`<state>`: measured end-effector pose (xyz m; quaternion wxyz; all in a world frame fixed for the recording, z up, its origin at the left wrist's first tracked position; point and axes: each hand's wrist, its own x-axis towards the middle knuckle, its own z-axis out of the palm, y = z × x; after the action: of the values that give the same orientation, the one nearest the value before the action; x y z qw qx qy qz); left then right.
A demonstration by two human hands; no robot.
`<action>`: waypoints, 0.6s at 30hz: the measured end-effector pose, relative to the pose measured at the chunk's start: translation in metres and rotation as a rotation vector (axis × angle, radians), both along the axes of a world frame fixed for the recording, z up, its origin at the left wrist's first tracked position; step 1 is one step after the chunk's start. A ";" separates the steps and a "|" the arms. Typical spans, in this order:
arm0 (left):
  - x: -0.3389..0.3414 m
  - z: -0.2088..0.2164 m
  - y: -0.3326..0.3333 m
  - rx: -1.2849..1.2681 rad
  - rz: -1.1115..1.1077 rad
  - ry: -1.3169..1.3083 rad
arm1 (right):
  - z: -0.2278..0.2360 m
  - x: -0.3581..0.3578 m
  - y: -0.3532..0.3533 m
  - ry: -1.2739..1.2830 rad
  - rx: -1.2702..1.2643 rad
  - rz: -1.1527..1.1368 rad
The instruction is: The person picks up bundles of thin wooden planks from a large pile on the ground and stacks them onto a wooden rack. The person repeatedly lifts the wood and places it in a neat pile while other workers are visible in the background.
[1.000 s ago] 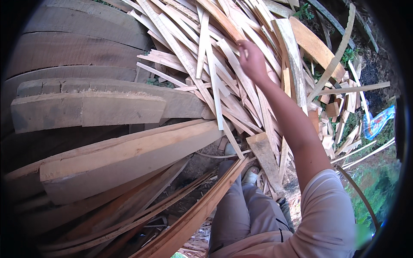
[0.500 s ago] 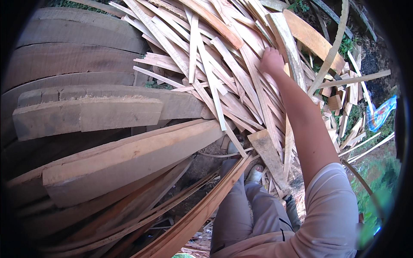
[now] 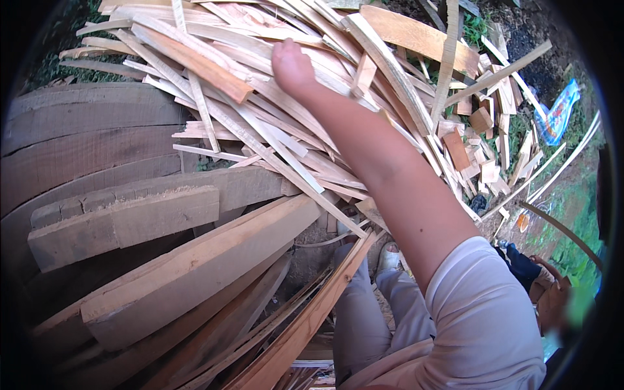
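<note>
My right hand (image 3: pixel 294 70) reaches over the heap of thin pale wood strips (image 3: pixel 279 140) at the far middle. Its fingers are curled against the strips; what lies inside them is hidden. To its left, a thicker orange-brown strip (image 3: pixel 195 64) lies across the heap. A short wood piece (image 3: pixel 365 73) shows to its right, beside a long rough-edged slab (image 3: pixel 390 68). My left hand is out of view.
Large curved planks (image 3: pixel 91 130) and a thick beam (image 3: pixel 208 260) stack up on the left. Small offcut blocks (image 3: pixel 481 120) and a blue plastic bag (image 3: pixel 560 112) lie at the right. A person (image 3: pixel 543 286) shows partly at the lower right.
My right hand has moved left across the heap, away from the rough-edged slab. The whole view has shifted and turned, and a person has come into it at the lower right.
</note>
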<state>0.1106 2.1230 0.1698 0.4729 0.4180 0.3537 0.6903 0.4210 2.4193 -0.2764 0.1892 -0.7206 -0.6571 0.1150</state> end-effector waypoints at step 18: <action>0.017 0.031 -0.041 0.014 0.207 0.038 | 0.137 0.050 -0.112 0.198 -0.430 -0.193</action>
<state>0.1274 2.0823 0.2003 0.3895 0.3954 0.3991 0.7298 0.4707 2.3071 -0.1393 0.1053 -0.7889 -0.5238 0.3036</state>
